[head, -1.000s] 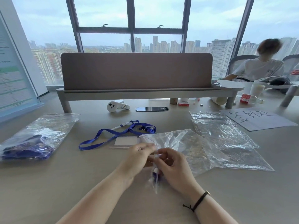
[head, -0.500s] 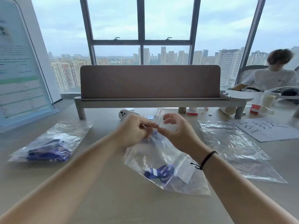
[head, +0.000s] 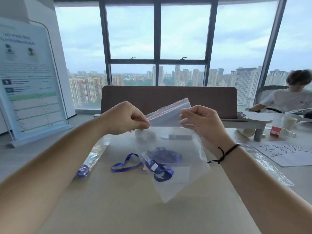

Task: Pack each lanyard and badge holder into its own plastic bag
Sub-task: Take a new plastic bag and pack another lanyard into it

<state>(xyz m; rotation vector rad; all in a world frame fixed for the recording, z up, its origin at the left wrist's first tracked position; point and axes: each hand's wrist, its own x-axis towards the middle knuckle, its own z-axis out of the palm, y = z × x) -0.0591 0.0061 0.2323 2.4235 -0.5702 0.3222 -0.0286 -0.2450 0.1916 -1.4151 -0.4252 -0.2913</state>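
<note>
My left hand (head: 125, 119) and my right hand (head: 200, 122) hold a clear zip bag (head: 168, 115) up in the air, each pinching its top strip, which has a red line. The bag hangs tilted over the table. Inside it, near the lower part, lie a folded blue lanyard (head: 163, 174) and a clear badge holder (head: 150, 163). Another blue lanyard (head: 124, 165) lies loose on the table behind the bag, partly seen through the plastic.
A filled bag with a blue lanyard (head: 85, 169) lies at the left, partly hidden by my left arm. Empty clear bags (head: 265, 168) and a written paper (head: 287, 152) lie at the right. A brown divider (head: 168, 95), a standing sign (head: 32, 81) and a seated person (head: 290, 97) are beyond.
The bag with the lanyard has risen from the table to well above it. My hands have moved apart along its top strip. The view has tilted upward.
</note>
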